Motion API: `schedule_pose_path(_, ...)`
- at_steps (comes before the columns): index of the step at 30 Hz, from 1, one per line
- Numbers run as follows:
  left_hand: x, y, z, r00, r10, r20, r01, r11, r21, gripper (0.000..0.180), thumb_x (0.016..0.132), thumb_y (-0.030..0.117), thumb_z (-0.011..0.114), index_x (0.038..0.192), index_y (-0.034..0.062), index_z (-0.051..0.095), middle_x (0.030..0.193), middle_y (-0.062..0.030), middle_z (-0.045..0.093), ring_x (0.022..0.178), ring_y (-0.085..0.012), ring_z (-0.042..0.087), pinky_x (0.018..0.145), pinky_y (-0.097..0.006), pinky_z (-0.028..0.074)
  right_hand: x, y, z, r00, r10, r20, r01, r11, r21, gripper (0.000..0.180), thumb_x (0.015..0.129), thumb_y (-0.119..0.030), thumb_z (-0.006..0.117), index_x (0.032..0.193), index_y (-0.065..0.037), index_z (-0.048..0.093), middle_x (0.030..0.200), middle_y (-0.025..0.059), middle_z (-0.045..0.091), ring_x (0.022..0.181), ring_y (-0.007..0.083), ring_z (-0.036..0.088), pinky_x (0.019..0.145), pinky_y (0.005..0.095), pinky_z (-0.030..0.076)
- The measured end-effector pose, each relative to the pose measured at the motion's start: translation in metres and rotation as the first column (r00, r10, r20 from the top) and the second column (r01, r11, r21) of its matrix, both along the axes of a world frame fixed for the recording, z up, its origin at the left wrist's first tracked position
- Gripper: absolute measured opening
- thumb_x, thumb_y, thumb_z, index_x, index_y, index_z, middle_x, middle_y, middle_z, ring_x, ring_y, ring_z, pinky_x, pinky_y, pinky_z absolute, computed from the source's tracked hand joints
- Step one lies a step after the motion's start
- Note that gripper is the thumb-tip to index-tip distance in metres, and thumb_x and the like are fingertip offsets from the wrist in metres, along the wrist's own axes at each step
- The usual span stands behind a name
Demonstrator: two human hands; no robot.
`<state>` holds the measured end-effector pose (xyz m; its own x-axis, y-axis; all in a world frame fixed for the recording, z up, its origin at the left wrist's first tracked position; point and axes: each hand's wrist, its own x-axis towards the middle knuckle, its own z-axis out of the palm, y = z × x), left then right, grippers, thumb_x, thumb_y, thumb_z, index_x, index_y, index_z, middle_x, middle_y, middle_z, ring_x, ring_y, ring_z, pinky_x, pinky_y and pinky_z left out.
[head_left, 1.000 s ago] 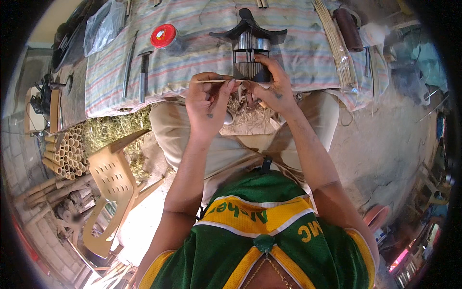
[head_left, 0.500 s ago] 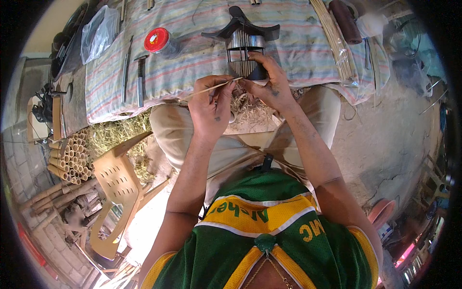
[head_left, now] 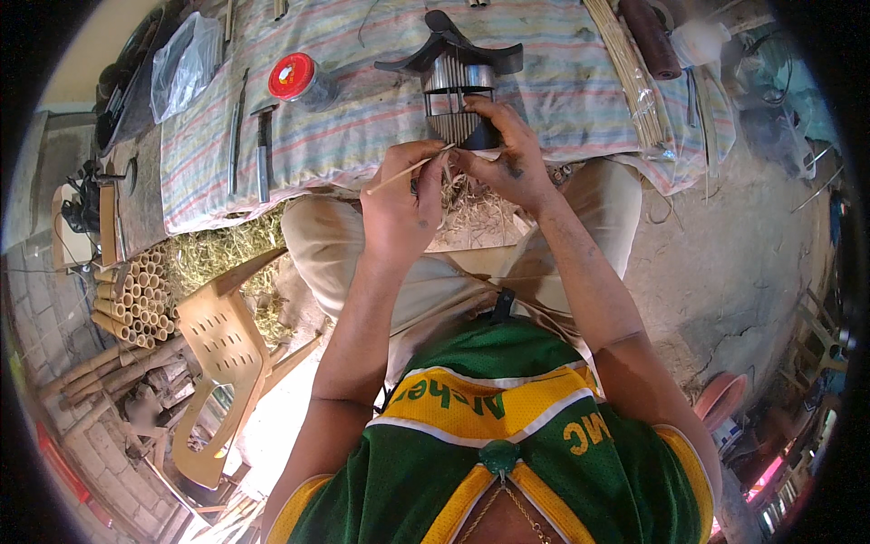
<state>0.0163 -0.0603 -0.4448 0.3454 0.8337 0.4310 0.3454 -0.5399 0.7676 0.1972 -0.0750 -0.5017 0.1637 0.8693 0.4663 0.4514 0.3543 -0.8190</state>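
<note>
Bamboo sliver (head_left: 408,170) sat upper centre of frame, pinched in closed fingers (head_left: 433,161) of left hand (head_left: 399,208). Right hand (head_left: 507,159) curled shut around base of small dark slatted cage (head_left: 462,95) on striped cloth (head_left: 362,118). Red-lidded jar (head_left: 294,77) lay upper left.

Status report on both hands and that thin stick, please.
Left hand pinching thin bamboo stick. Right hand gripping small dark slatted frame on striped cloth. Nothing blocking.
</note>
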Motion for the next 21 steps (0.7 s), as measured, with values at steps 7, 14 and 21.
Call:
schedule_pose_path(7, 0.003, 0.003, 0.007, 0.988, -0.055, -0.144, 0.068, 0.994, 0.091, 0.014, 0.091, 0.005, 0.068, 0.105, 0.0020, 0.065, 0.093, -0.0122, 0.071, 0.073, -0.0206, 0.068, 0.069, -0.030, 0.054, 0.002, -0.002, 0.000, 1.000, 0.015, 0.013, -0.014, 0.999, -0.038, 0.061, 0.073, -0.020, 0.086, 0.125, -0.005, 0.059, 0.119, 0.0143, 0.062, 0.109, 0.0296, 0.063, 0.091, 0.0369, 0.050)
schedule_pose_path(14, -0.019, 0.014, 0.021, 0.986, 0.037, 0.160, -0.019, 0.994, -0.112, 0.016, 0.096, 0.003, 0.060, 0.112, -0.0023, 0.060, 0.090, -0.0109, 0.067, 0.081, -0.0135, 0.067, 0.067, -0.026, 0.051, -0.007, 0.000, 0.003, 0.999, -0.015, -0.046, 0.011, 0.998, -0.070, 0.058, 0.075, -0.011, 0.084, 0.126, -0.003, 0.058, 0.119, 0.0138, 0.063, 0.107, 0.0263, 0.064, 0.092, 0.0375, 0.051)
schedule_pose_path(21, -0.067, 0.062, -0.007, 0.987, -0.016, -0.161, -0.034, 0.954, -0.297, 0.028, 0.089, -0.002, 0.063, 0.117, -0.0057, 0.058, 0.094, -0.0220, 0.066, 0.073, -0.0305, 0.069, 0.066, -0.038, 0.054, -0.010, -0.003, -0.003, 0.967, 0.040, -0.250, -0.073, 0.990, -0.122, 0.053, 0.078, -0.014, 0.082, 0.123, -0.001, 0.057, 0.108, 0.0125, 0.063, 0.099, 0.0231, 0.065, 0.082, 0.0359, 0.054)
